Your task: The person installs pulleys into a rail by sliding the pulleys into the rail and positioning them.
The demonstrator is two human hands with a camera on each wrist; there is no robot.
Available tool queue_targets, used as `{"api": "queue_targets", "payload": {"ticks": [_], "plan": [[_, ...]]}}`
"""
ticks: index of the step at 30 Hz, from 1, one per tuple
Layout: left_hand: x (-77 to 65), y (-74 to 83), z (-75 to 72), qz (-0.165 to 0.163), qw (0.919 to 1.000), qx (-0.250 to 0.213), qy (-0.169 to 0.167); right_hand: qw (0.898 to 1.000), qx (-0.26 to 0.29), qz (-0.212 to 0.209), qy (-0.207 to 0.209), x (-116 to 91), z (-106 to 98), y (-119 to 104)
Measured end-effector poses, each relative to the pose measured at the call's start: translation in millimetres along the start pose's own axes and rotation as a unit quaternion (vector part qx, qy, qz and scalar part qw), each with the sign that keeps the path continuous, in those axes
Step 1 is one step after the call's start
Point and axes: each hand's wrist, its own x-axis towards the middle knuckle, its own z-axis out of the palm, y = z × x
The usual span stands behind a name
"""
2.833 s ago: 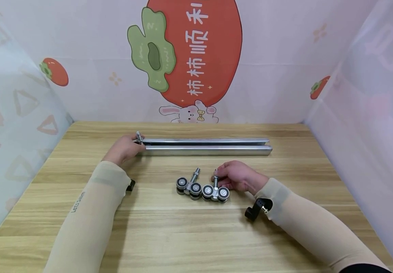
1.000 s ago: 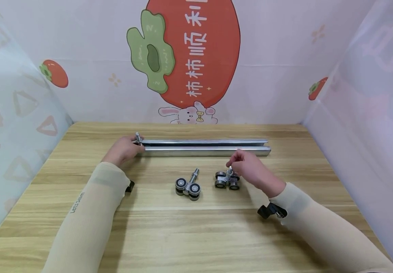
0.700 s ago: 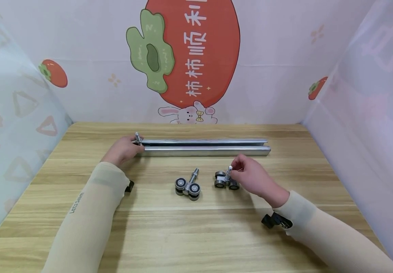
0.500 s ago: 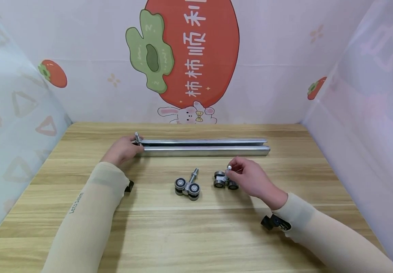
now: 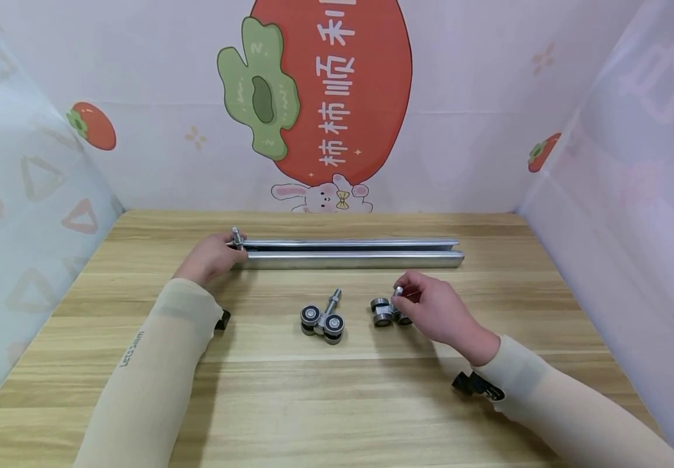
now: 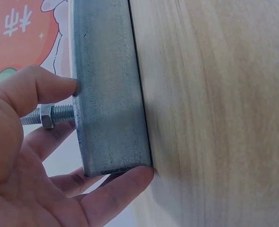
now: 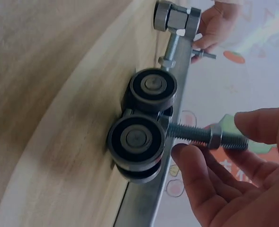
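A silvery metal channel rail [image 5: 348,261] with a slot along its top lies at the back of the table. My left hand [image 5: 210,253] grips its left end, thumb and fingers around it. A threaded bolt [image 6: 61,113] with a nut sticks out of the slot there; whatever is below it inside the rail is hidden. Nearer the front, my right hand [image 5: 439,312] pinches the upright bolt [image 7: 191,134] of a roller trolley [image 5: 382,312], whose wheels are down on the table. Left of it another roller trolley [image 5: 322,324] lies tilted, its bolt pointing back and right.
The wooden table [image 5: 313,403] is bounded by a printed cloth [image 5: 459,130] behind and by more sheeting at both sides. Small black camera mounts [image 5: 477,387] are worn at the wrists over beige sleeves [image 5: 149,364].
My right hand has shifted right and brought its roller trolley from lying beside the other one onto its wheels, bolt up. Lately it has slid slightly right. My left hand stays on the rail.
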Motion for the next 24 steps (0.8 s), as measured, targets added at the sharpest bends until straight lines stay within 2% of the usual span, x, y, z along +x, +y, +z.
{"api": "queue_targets", "payload": {"ticks": [3,7,11,24], "plan": [[-0.6,1.1,0.3,0.0,1.0,0.002,0.001,1.0,-0.02,-0.014,0.015,-1.9,3.5,0.0],[-2.2,3.1,0.5,-0.01,0.9999,-0.007,-0.004,0.999,-0.032,-0.018,0.013,-1.1,3.8,0.3],[-2.9,4.0,0.6,-0.021,0.9995,-0.023,-0.011,0.999,-0.041,-0.006,0.002,1.1,0.1,1.9],[-4.4,4.5,0.4,-0.002,1.0,-0.006,-0.001,0.999,-0.033,0.037,-0.004,-0.2,-10.4,14.1]]}}
